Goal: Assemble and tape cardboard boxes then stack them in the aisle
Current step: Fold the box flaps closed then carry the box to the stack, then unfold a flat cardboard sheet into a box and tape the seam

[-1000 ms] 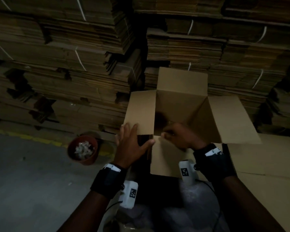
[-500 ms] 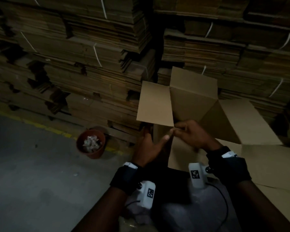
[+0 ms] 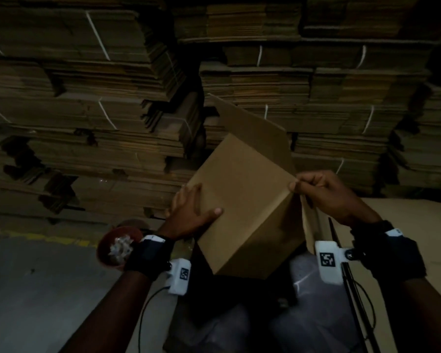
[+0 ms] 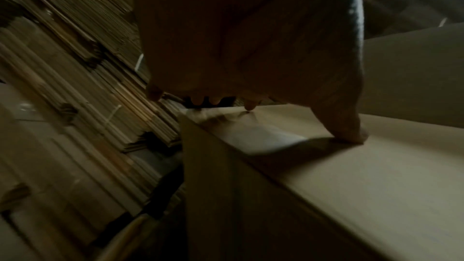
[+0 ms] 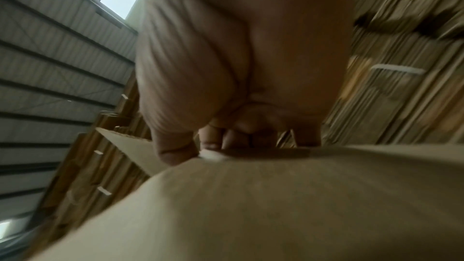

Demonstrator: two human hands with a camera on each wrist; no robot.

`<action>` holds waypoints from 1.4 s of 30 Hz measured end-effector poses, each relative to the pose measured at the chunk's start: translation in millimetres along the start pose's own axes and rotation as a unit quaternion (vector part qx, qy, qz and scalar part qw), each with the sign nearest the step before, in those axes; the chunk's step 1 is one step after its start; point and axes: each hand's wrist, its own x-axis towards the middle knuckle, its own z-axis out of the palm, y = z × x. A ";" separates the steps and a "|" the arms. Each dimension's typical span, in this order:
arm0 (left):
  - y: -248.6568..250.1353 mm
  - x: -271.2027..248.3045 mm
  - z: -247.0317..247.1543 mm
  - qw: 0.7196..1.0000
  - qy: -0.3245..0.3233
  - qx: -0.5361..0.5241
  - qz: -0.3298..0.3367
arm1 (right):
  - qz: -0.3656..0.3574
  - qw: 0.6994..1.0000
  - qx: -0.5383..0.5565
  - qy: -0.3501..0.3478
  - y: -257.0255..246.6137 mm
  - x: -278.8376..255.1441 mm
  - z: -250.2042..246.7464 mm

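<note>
A brown cardboard box (image 3: 242,200) is held tilted in front of me, one plain side facing up. My left hand (image 3: 189,212) lies spread on that side near its left edge, thumb pressed on the panel and fingers reaching over the far edge (image 4: 349,134). My right hand (image 3: 313,189) pinches the box's upper right corner between thumb and curled fingers (image 5: 191,152). One flap (image 3: 247,123) sticks up behind the box. The box's open side is hidden from me.
Tall strapped stacks of flat cardboard (image 3: 112,98) fill the whole background. A reddish bowl (image 3: 115,248) with pale scraps sits on the grey floor (image 3: 36,289) at the left. Flat cardboard sheets (image 3: 405,225) lie at the right. A yellow floor line (image 3: 49,238) runs along the stacks.
The box has been turned over: its open top with spread flaps faced me before, and a closed side faces me now. Both hands shifted to its outer panel and corner.
</note>
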 end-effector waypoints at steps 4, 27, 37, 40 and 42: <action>-14.4 11.5 -13.3 0.995 0.009 -0.096 -0.028 | 0.048 0.998 0.001 0.051 20.3 -4.4 -21.6; 19.0 -11.9 27.9 0.940 0.001 -0.342 0.008 | 0.165 0.943 0.089 0.273 127.1 -90.7 106.4; 41.9 -19.6 -2.3 0.915 -0.035 -0.395 0.077 | 0.045 0.955 0.085 0.280 94.6 -72.7 54.7; 44.9 -18.0 -6.9 0.918 -0.016 -0.384 0.101 | 0.015 0.952 0.087 0.292 85.4 -64.3 41.7; 50.6 -22.7 -10.2 0.918 0.000 -0.378 0.120 | 0.014 0.947 0.110 0.301 80.8 -61.1 34.0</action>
